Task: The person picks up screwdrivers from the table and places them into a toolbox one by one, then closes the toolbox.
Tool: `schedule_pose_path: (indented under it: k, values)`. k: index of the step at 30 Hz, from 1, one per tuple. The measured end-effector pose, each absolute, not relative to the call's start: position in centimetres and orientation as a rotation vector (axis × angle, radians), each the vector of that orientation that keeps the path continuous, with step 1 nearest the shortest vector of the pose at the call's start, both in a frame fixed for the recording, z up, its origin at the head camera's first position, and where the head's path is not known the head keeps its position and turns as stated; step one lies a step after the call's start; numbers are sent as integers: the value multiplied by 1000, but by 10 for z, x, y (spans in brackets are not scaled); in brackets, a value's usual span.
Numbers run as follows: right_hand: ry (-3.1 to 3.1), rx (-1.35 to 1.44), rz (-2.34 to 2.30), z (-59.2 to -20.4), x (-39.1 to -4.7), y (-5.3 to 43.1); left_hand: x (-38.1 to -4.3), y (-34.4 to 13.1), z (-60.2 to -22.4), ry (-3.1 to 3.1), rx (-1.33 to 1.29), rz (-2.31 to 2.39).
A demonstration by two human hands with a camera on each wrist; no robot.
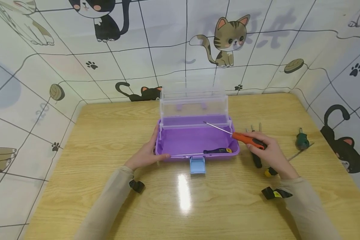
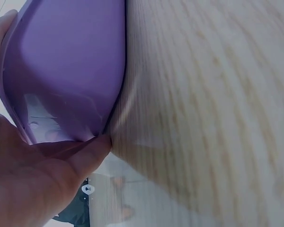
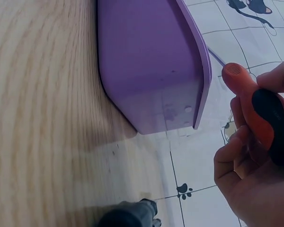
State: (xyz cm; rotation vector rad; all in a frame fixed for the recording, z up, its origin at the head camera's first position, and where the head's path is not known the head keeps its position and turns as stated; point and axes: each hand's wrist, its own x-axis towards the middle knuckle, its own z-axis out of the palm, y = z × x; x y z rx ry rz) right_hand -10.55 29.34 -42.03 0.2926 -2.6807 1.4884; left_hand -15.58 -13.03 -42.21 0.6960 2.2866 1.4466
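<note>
A purple toolbox (image 1: 186,138) stands on the table with its clear lid (image 1: 195,108) raised at the back and its light blue latch (image 1: 197,165) hanging down in front. My left hand (image 1: 147,152) grips the box's left end, the thumb over the front rim; the left wrist view shows the hand (image 2: 42,175) against the purple wall. In my right hand (image 1: 268,151) is an orange-and-black screwdriver (image 1: 246,138), held by its handle, its shaft pointing left above the box's right part. Inside the box, a black-and-yellow screwdriver (image 1: 217,151) lies along the front wall.
To the right of the box lie several more tools, among them a black-handled one (image 1: 256,160), a yellow-and-black handle (image 1: 270,172) partly under my right hand, and a dark green handle (image 1: 302,141). A cat-patterned cloth (image 1: 168,60) hangs behind the wooden table (image 1: 108,133).
</note>
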Motion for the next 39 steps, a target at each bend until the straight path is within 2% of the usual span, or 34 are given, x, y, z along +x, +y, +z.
schedule_pose_path:
  k: [7,15,39]
  values:
    - [-2733,343,1535,-418,-112,287,-156,-130,-424,2303,677,1447]
    - [-2692,475,1535,-416,-117,279,-167,-136,-455,2364,671,1413]
    - [-2670,753,1470,-414,-129,260,-167,-136,-455,2357,700,1424]
